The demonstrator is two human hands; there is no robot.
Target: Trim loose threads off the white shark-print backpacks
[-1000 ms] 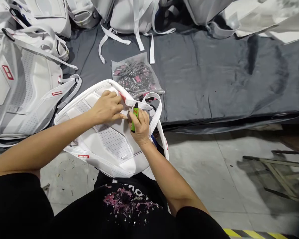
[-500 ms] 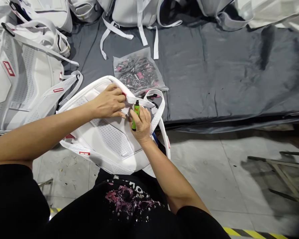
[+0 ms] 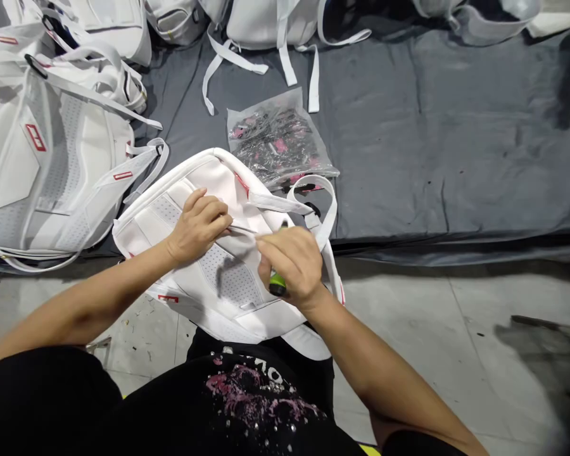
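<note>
A white backpack (image 3: 194, 171) lies tilted across the table edge and my lap, its padded back panel facing up. My left hand (image 3: 200, 223) is closed, its fingertips pinching the panel by a thin dark line, which may be a slit or a seam. At the other end of that line is my right hand (image 3: 292, 263), curled around a short green and black stick (image 3: 277, 284) like a marker. Its black end shows below my fingers. Whether my right fingertips also pinch the backpack I cannot tell. A white strap loop (image 3: 330, 202) stands up beside my right hand.
Just beyond the backpack, a clear plastic bag (image 3: 280, 142) of black and pink pieces rests on the grey-covered table (image 3: 437, 164). More white backpacks (image 3: 83, 158) are piled on the left, and others (image 3: 266, 28) line the back with straps hanging forward.
My right hand has turned and come down toward me, tilting the green stick. My left hand has moved from the backpack's top edge to its back panel. The view has shifted slightly.
</note>
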